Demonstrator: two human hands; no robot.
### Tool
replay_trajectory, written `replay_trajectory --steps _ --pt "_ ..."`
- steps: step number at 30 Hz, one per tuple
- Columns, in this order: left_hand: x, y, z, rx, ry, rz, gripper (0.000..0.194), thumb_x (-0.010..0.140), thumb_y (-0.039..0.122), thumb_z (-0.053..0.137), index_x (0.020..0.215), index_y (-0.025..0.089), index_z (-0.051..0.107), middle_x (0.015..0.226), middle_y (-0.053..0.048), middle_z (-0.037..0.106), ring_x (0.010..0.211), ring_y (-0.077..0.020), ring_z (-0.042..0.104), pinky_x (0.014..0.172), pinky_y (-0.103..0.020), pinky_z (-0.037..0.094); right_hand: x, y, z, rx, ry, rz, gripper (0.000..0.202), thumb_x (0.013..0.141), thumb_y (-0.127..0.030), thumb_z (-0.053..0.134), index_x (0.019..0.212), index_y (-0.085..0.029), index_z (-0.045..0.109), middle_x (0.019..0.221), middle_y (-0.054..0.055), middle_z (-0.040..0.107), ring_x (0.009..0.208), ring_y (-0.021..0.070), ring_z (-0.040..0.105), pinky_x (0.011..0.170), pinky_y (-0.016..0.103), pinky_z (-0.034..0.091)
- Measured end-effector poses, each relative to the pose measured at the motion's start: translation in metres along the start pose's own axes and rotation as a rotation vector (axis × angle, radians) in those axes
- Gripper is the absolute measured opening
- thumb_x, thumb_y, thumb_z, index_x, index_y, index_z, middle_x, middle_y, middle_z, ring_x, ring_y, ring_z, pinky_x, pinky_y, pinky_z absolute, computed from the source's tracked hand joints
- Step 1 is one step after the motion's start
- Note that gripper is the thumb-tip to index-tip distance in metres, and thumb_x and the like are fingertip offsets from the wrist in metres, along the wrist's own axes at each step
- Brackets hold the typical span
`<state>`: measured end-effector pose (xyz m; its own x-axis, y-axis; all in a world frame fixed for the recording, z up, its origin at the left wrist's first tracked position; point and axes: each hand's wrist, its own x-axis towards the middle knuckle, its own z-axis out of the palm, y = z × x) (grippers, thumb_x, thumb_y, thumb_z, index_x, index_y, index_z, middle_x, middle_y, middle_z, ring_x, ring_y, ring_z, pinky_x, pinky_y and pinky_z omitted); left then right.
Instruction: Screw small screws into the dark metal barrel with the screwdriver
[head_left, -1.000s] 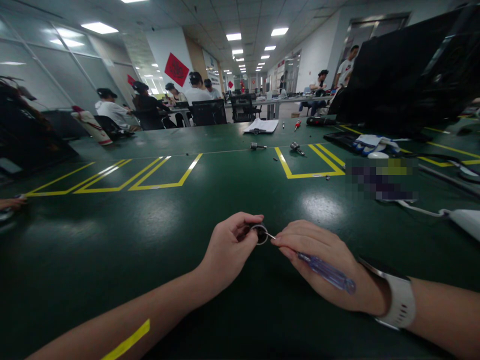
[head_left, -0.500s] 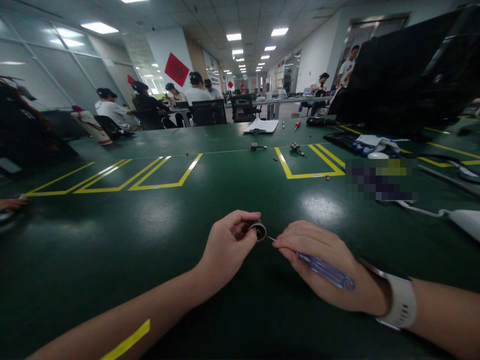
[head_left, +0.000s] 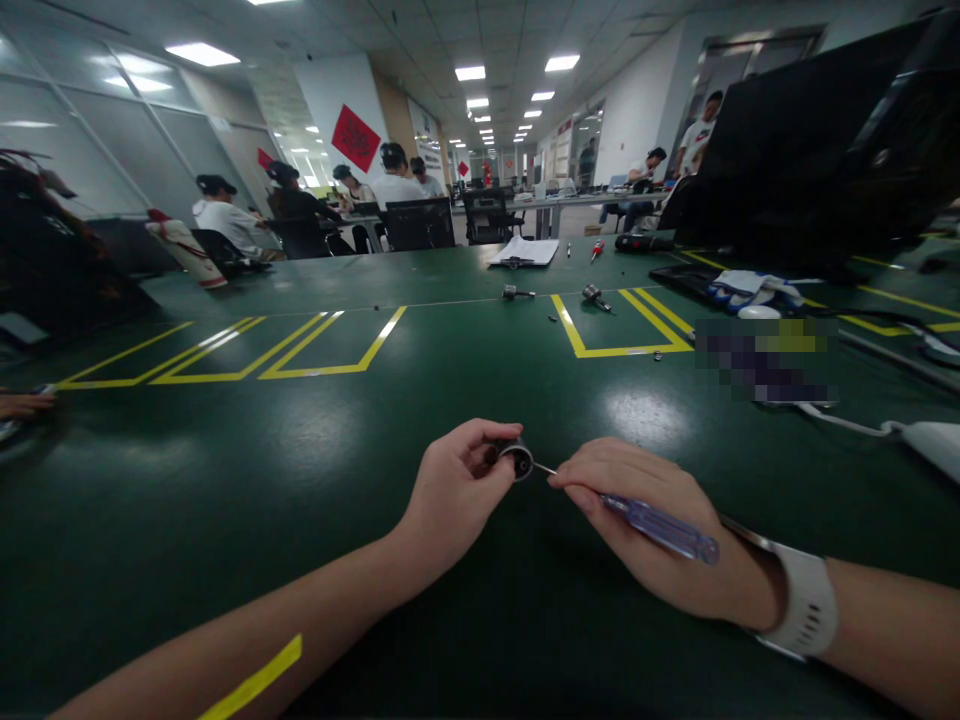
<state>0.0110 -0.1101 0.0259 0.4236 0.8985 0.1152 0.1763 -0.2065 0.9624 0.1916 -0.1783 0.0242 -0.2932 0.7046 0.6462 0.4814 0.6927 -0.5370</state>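
Note:
My left hand [head_left: 457, 487] pinches a small round metal part [head_left: 519, 461] between thumb and fingers, its hollow end turned toward me. A screwdriver [head_left: 664, 526] with a clear purplish handle lies in my right hand [head_left: 637, 520]. The fingertips close around its thin shaft, and the handle rests along the thumb side. Its shaft points left, the tip at the rim of the metal part; whether it touches there I cannot tell. Both hands are just above the green table [head_left: 315, 520].
Beyond my hands lie two metal pieces with shafts [head_left: 517, 292] [head_left: 595, 297] near yellow tape [head_left: 630, 351]. Farther back are a clipboard with paper [head_left: 525, 251] and a red screwdriver [head_left: 598, 250]. Gloves [head_left: 754, 290] and a black monitor [head_left: 810, 150] stand right. Another person's hand [head_left: 26, 404] shows at left.
The right hand has shifted slightly, and the screwdriver's handle sits a little farther right. The left hand keeps its hold on the metal part.

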Motion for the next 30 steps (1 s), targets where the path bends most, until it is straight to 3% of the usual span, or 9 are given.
replay_trajectory --steps 12,22,30 --pt "0.005 -0.004 -0.003 -0.019 0.027 -0.006 0.025 0.071 0.014 0.061 0.096 0.013 0.06 0.104 -0.008 0.067 0.098 -0.0184 0.064 0.091 -0.036 0.051 0.002 -0.001 -0.001 -0.002 -0.048 0.062 0.016 0.084 -0.011 0.048 0.093 -0.016 0.061 0.079 0.006 0.066 0.073 0.0163 0.06 0.065 0.031 0.05" --pt "0.011 -0.007 -0.004 -0.044 0.036 -0.029 0.026 0.07 0.012 0.063 0.095 0.013 0.06 0.11 -0.009 0.065 0.099 -0.0184 0.063 0.093 -0.035 0.05 0.004 0.01 0.004 0.072 -0.022 0.339 0.015 0.087 -0.022 0.05 0.085 -0.017 0.064 0.079 0.004 0.067 0.074 0.0151 0.063 0.066 0.028 0.052" --pt "0.011 -0.008 -0.006 -0.026 0.052 -0.022 0.025 0.072 0.015 0.063 0.097 0.015 0.06 0.104 -0.006 0.067 0.098 -0.0187 0.064 0.094 -0.038 0.049 0.01 0.016 0.005 0.335 -0.14 0.544 0.02 0.088 -0.028 0.049 0.084 -0.014 0.062 0.077 0.005 0.068 0.07 0.0137 0.066 0.065 0.026 0.054"
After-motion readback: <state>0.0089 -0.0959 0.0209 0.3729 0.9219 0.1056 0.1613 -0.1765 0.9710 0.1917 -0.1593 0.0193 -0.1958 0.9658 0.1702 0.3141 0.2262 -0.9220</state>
